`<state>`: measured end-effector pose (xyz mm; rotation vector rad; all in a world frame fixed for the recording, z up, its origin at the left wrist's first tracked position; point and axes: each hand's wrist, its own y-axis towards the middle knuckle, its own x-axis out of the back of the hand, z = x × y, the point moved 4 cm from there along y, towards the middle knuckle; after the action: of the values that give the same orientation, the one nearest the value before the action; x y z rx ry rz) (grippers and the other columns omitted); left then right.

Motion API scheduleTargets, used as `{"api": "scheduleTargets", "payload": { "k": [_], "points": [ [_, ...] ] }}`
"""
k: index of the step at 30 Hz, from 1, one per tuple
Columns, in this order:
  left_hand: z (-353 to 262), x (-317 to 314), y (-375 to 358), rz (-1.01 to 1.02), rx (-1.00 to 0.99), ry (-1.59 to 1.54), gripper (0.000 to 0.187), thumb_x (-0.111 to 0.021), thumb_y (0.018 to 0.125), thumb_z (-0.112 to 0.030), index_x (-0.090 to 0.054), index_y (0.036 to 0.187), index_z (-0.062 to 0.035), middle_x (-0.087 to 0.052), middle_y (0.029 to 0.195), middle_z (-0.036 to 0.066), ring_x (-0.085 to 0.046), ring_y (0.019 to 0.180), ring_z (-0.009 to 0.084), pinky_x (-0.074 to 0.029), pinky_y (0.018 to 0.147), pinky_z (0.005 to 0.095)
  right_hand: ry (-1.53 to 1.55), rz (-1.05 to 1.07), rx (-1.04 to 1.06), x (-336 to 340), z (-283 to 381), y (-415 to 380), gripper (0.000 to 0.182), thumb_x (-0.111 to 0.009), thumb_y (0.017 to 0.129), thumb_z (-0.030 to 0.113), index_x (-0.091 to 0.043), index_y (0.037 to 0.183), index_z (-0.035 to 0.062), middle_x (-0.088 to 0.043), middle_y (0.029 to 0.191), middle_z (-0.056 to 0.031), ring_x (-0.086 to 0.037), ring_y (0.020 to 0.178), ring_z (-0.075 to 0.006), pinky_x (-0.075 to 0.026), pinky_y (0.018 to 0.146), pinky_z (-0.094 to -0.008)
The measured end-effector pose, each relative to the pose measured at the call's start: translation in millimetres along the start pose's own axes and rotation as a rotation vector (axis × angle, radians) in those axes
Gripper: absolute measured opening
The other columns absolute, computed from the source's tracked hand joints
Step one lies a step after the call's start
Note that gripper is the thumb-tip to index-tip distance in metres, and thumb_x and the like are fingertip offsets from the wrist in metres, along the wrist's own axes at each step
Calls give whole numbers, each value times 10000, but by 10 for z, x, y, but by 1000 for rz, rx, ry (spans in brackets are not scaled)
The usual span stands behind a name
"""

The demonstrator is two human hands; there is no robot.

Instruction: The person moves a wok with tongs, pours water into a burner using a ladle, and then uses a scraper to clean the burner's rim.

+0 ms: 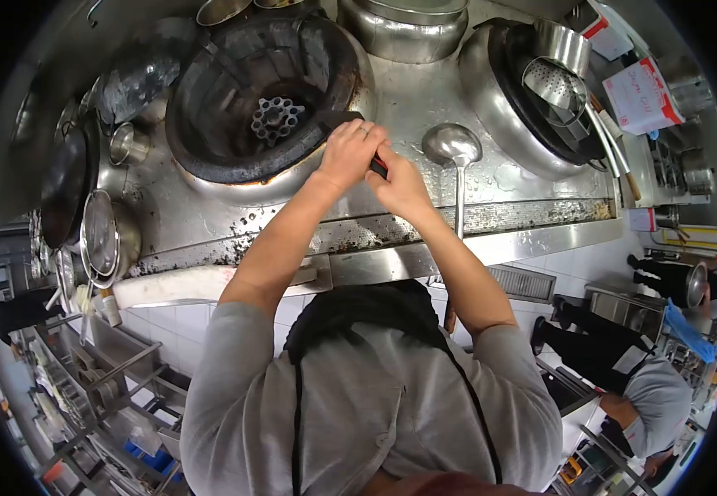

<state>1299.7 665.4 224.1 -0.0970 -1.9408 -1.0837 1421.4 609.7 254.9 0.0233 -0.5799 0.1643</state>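
Observation:
My left hand (354, 150) is closed over the front part of a scraper-like tool (380, 166) with a black and red handle. My right hand (400, 187) grips the same handle from behind, close beside the left. The tool's dark flat head lies at the right rim of a wok burner (271, 175), and my hands cover much of its length. Inside the burner's blackened bowl sits a ring-shaped gas nozzle (277, 121). To the right of my hands, a steel ladle (453, 147) rests on the steel stove top (412, 91).
A second burner (503, 116) at right carries a perforated strainer (555, 87) and other utensils. Behind stands a large steel pot (405, 33). Woks (67, 186) and sieves (100, 236) crowd the left. Dark crumbs line the front grate. Another person (623, 364) is at lower right.

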Motion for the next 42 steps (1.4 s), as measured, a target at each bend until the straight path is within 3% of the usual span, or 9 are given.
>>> {"api": "scheduleTargets", "payload": {
  "k": [3,11,13,20,30,36,38,42],
  "points": [
    [188,42,171,-38,-11,11,224,-735,788,-148,-648,991,-108,-685,889,63,-672,880,274,-534,763,402,-127,-88,36,-49,93,285,348,-666,787,128,-669,1102,-20,-713,961,-295,-685,933,-495,-546,853,-543],
    [452,-165,464,-109,14,-50,208,-716,738,-119,-653,936,-115,-685,869,66,-677,869,283,-542,766,411,-187,-76,0,222,233,564,302,-653,758,103,-740,1036,24,-718,988,-291,-695,964,-474,-557,894,-512],
    [435,-165,489,-46,80,-3,203,-719,733,-129,-648,922,-117,-678,860,60,-676,861,286,-544,766,418,-160,-97,-45,195,165,690,300,-655,757,110,-747,1030,27,-718,991,-291,-695,963,-473,-555,906,-512],
    [445,-247,374,-161,115,-89,199,-724,753,-125,-654,939,-128,-716,932,73,-683,850,307,-550,732,419,-275,-51,-13,295,250,757,269,-681,738,115,-747,984,29,-729,979,-267,-696,962,-462,-555,880,-504],
    [462,-193,533,-243,220,-126,200,-718,757,-123,-634,938,-128,-705,893,60,-676,839,313,-536,702,417,-367,-65,90,301,388,826,269,-675,743,108,-764,989,45,-717,915,-289,-705,892,-467,-562,859,-520],
    [459,-229,500,-325,155,-118,246,-745,707,-116,-616,916,-133,-674,818,64,-672,821,294,-548,712,420,-411,-88,133,330,430,741,263,-687,738,117,-766,982,59,-720,910,-281,-707,901,-458,-561,854,-515],
    [380,-305,338,-285,189,-111,258,-742,712,-110,-624,939,-138,-679,819,61,-675,827,289,-551,717,416,-397,-66,44,309,390,715,264,-699,725,115,-769,975,73,-727,929,-268,-709,928,-453,-561,873,-510],
    [322,-220,606,-257,173,-70,254,-739,729,-111,-623,953,-144,-685,825,56,-685,849,279,-559,728,418,-389,-99,74,482,377,775,276,-693,725,105,-770,990,82,-730,934,-261,-709,918,-459,-564,873,-506]
  ]
}}
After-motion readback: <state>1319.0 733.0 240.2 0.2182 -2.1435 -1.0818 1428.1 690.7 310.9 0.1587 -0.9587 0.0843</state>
